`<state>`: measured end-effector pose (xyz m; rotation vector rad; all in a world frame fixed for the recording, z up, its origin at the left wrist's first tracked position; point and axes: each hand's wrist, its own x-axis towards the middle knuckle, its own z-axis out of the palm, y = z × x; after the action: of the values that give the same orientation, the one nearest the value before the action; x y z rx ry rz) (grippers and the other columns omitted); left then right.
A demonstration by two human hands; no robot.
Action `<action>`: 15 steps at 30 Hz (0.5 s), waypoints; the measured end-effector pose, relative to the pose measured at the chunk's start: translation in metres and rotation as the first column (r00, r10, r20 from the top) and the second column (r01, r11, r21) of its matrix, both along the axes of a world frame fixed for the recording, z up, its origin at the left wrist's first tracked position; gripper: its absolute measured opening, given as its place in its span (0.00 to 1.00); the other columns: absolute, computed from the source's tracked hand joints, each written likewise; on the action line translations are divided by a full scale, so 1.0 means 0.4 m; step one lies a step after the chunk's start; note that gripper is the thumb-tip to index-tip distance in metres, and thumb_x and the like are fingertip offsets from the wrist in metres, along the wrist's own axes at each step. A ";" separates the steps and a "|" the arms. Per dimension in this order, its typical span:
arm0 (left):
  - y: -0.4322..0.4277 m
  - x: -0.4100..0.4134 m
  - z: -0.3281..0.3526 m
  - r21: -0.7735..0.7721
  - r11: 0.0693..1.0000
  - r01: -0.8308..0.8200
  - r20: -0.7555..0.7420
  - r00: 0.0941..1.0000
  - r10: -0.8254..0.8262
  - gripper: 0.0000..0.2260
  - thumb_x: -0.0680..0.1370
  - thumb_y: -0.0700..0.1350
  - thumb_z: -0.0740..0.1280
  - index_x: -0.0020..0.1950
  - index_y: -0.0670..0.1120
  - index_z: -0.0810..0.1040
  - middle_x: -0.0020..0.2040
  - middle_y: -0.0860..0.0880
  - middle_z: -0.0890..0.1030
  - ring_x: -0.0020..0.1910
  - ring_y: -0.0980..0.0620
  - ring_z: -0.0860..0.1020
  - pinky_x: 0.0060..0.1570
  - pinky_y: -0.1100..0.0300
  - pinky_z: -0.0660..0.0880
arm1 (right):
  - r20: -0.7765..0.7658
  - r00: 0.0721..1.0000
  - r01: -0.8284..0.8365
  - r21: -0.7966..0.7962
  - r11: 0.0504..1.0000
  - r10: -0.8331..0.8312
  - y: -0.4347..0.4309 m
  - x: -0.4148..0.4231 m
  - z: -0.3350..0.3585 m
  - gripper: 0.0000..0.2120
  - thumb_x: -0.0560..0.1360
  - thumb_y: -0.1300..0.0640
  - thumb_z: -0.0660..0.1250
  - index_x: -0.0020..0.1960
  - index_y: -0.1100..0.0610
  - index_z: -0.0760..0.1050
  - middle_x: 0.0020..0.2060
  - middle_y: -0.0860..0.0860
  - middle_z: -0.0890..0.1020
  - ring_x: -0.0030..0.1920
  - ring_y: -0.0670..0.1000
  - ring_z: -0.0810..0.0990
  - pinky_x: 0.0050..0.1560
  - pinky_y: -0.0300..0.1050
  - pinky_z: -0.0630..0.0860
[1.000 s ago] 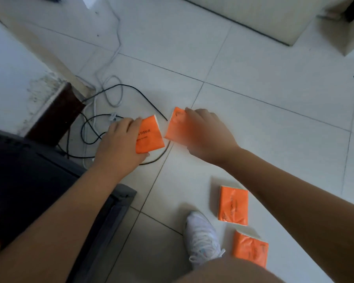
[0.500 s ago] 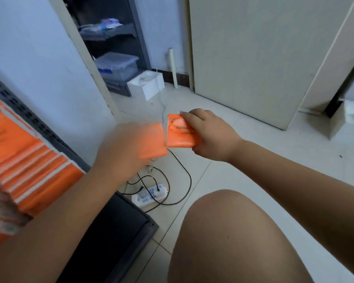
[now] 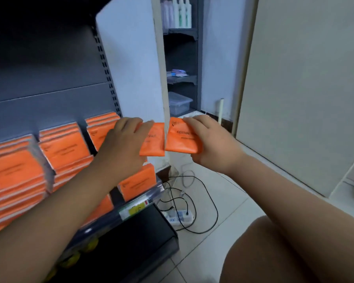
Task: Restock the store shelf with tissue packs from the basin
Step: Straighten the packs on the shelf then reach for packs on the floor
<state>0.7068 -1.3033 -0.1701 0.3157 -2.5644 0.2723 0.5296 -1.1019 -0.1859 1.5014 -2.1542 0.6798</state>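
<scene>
- Store shelf (image 3: pixel 49 94), far left: dark metal, holding rows of stacked tissue packs (image 3: pixel 63 152), orange, leaning back.
- Left hand (image 3: pixel 123 148): fingers curled over the left tissue pack (image 3: pixel 153 141), held in the air just right of the stacks.
- Right hand (image 3: pixel 211 144): fingers and thumb gripping the right tissue pack (image 3: pixel 180 139), its edge touching the left one.
- Power strip (image 3: pixel 179 216): on the floor tiles below, with black cables.

Small shop: slotted gondola shelf (image 3: pixel 49 99), price-label strip (image 3: pixel 135 209), rows of identical orange tissue packs (image 3: pixel 63 152), bottles (image 3: pixel 180 13) on rear rack (image 3: pixel 182 79).
</scene>
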 end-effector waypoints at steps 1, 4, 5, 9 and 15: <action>-0.016 0.030 0.000 0.007 1.000 -0.017 -0.014 1.000 0.017 0.44 0.64 0.51 0.82 0.77 0.48 0.69 0.68 0.44 0.74 0.66 0.38 0.70 0.58 0.39 0.76 | 0.002 1.000 -0.018 -0.013 1.000 0.018 -0.025 0.020 -0.001 0.41 0.64 0.59 0.71 0.77 0.53 0.66 0.65 0.51 0.74 0.65 0.55 0.74 0.61 0.47 0.75; -0.061 0.121 -0.010 0.022 0.996 -0.086 -0.045 0.995 0.087 0.43 0.63 0.52 0.83 0.76 0.51 0.70 0.68 0.45 0.74 0.68 0.40 0.69 0.59 0.41 0.77 | -0.055 0.996 -0.079 -0.053 0.995 0.076 -0.101 0.076 -0.018 0.41 0.63 0.60 0.73 0.76 0.56 0.69 0.64 0.52 0.75 0.65 0.57 0.73 0.65 0.50 0.73; -0.077 0.149 -0.016 0.034 0.993 -0.113 -0.056 0.992 0.115 0.43 0.63 0.51 0.83 0.76 0.52 0.71 0.69 0.45 0.74 0.68 0.41 0.68 0.59 0.41 0.77 | -0.089 0.993 -0.083 -0.067 0.994 0.077 -0.125 0.090 -0.026 0.40 0.63 0.59 0.73 0.75 0.57 0.70 0.64 0.52 0.76 0.65 0.58 0.73 0.67 0.50 0.71; -0.148 0.234 -0.054 0.102 0.977 -0.189 -0.123 0.972 0.200 0.42 0.64 0.43 0.82 0.76 0.56 0.72 0.73 0.44 0.71 0.71 0.37 0.66 0.66 0.38 0.72 | -0.117 0.989 -0.098 -0.077 0.992 0.089 -0.221 0.132 -0.051 0.41 0.66 0.50 0.76 0.76 0.54 0.69 0.67 0.51 0.76 0.62 0.60 0.74 0.66 0.52 0.70; -0.279 0.273 -0.091 0.137 0.967 -0.214 -0.238 0.941 0.242 0.41 0.61 0.41 0.82 0.74 0.51 0.76 0.69 0.45 0.73 0.68 0.37 0.70 0.71 0.44 0.68 | 0.012 0.984 -0.174 -0.112 0.978 0.177 -0.373 0.138 -0.055 0.49 0.63 0.52 0.83 0.79 0.55 0.65 0.69 0.55 0.74 0.66 0.60 0.72 0.68 0.52 0.67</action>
<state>0.8161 -1.4151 -0.2067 0.6498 -2.2944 0.1636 0.5848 -1.2513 -0.2077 1.6442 -1.9805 0.8646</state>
